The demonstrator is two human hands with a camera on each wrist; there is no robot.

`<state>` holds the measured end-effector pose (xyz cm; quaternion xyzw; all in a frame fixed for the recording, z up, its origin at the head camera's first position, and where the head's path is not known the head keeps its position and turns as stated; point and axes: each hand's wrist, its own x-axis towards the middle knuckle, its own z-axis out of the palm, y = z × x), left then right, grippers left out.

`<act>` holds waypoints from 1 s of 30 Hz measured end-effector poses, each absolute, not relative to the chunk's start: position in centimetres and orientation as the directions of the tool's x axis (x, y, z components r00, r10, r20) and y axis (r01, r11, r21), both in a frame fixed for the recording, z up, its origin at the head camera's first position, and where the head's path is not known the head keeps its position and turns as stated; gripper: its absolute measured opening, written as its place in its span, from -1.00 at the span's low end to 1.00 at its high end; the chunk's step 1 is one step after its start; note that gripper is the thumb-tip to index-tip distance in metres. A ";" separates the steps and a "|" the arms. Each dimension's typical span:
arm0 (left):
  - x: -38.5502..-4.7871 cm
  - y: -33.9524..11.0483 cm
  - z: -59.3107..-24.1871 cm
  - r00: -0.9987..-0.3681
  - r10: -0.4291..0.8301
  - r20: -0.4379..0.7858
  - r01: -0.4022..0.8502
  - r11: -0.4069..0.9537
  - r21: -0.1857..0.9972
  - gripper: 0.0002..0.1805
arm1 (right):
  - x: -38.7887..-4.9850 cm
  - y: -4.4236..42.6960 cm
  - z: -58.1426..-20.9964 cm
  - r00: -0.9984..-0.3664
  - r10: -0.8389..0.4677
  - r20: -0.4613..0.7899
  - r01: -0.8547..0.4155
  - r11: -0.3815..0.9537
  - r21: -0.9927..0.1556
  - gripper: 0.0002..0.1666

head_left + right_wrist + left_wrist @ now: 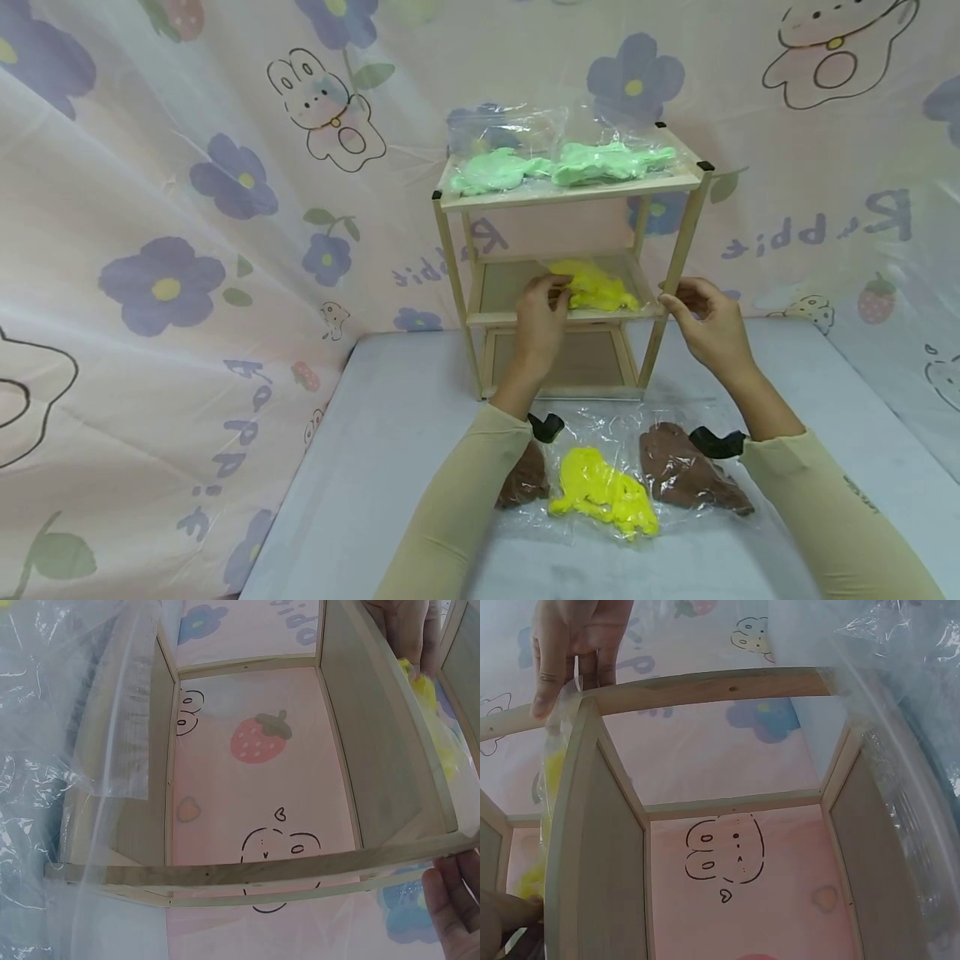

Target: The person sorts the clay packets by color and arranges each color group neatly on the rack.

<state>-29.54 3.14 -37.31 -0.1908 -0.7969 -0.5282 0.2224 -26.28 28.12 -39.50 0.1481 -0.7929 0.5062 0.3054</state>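
Note:
A clear plastic bag of yellow clay (596, 287) lies on the middle shelf of a small wooden rack (562, 318). My left hand (542, 321) pinches the bag's left side with curled fingers. At the right front post, my right hand (708, 321) has thumb and fingers at the bag's right edge. In the left wrist view, clear plastic of the yellow bag (553, 780) runs up to the right hand (581, 645). The right wrist view shows the left hand (409, 626) at the yellow clay and the right hand (454, 900) beside the post.
Two bags of mint-green clay (498, 171) lie on the top shelf. On the white table (382, 450), before the rack, lie another yellow bag (600, 492) and two bags of brown clay (686, 467), partly behind the forearms. A patterned curtain (225, 275) hangs behind.

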 end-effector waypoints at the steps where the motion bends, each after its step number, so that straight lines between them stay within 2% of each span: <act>1: -29.5 3.2 -37.2 -0.830 0.077 0.552 0.536 0.383 0.752 -0.76 | -26.2 28.1 -39.5 -0.770 0.075 0.633 -0.543 0.445 -0.712 -0.72; 9: -29.7 3.2 -36.8 -0.851 0.116 0.513 0.505 0.452 0.735 -0.71 | -26.2 28.1 -39.6 -0.765 0.069 0.640 -0.552 0.442 -0.708 -0.72; 20: -29.7 2.6 -36.9 -0.854 0.099 0.510 0.496 0.451 0.742 -0.66 | -26.3 28.0 -39.6 -0.765 0.069 0.641 -0.554 0.437 -0.708 -0.72; 26: -28.8 1.8 -37.1 -0.823 0.087 0.561 0.539 0.430 0.724 -0.68 | -26.3 28.0 -39.6 -0.762 0.064 0.644 -0.560 0.432 -0.706 -0.71; 30: -27.9 1.2 -37.3 -0.779 0.077 0.622 0.592 0.419 0.689 -0.72 | -26.2 28.0 -39.5 -0.759 0.069 0.647 -0.563 0.430 -0.706 -0.72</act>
